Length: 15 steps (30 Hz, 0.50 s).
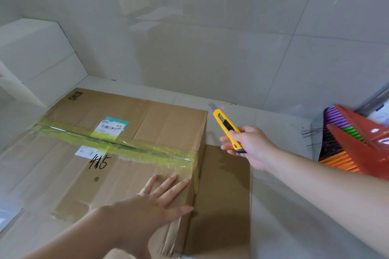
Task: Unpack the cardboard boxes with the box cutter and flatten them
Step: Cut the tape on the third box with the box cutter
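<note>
One sealed cardboard box [117,153] sits on the tiled floor [294,206], its top seam shut under yellow-green tape [117,143], so you cannot see what it holds. Your left hand [155,202] lies flat with straight fingers on the lid's near right corner. Your right hand [250,147] grips the yellow box cutter [226,127], blade out, in the air just right of the box, clear of the tape.
</note>
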Available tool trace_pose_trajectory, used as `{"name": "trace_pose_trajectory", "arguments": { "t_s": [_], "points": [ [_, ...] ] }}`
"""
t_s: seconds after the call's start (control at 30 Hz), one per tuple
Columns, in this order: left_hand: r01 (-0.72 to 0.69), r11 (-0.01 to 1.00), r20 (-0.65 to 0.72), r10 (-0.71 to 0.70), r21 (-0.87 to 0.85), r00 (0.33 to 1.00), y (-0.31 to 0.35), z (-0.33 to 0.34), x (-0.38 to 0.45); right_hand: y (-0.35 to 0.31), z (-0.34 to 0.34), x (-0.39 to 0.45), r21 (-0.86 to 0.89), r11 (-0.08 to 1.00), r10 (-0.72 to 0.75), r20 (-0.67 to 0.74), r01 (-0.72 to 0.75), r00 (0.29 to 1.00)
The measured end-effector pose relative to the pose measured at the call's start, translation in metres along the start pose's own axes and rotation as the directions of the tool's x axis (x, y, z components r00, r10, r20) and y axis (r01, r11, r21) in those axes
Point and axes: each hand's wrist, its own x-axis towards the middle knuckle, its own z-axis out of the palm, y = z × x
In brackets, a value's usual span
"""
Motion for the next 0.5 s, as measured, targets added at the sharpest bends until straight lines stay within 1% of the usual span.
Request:
{"name": "trace_pose_trajectory", "arguments": {
  "t_s": [0.07,0.1,0.2,0.3,0.4,0.5],
  "points": [
    [0.014,0.999,-0.011,-0.013,0.038,1.0,0.002,0.001,0.0,0.007,-0.001,-0.001,-0.07,0.997,0.016,0.028,-0.014,0.999],
    [0.028,0.999,-0.024,-0.027,0.033,0.999,0.002,-0.001,0.001,0.011,0.001,-0.002,-0.076,0.997,0.021,0.039,-0.018,0.999],
    [0.103,0.993,-0.068,-0.107,-0.049,0.992,-0.002,-0.013,0.008,0.018,0.005,0.0,-0.062,0.998,0.023,0.046,-0.02,0.999],
    [0.194,0.973,-0.129,-0.21,-0.124,0.969,-0.005,-0.025,0.023,0.019,0.006,0.006,-0.034,0.999,-0.006,-0.004,0.006,1.0],
    [0.233,0.954,-0.198,-0.269,-0.186,0.943,-0.008,-0.027,0.038,0.014,0.005,0.015,-0.033,0.999,-0.026,-0.085,0.023,0.996],
    [0.255,0.937,-0.257,-0.314,-0.238,0.914,-0.012,-0.02,0.043,0.009,0.004,0.027,-0.062,0.998,0.018,-0.092,-0.023,0.996]
  ]
}}
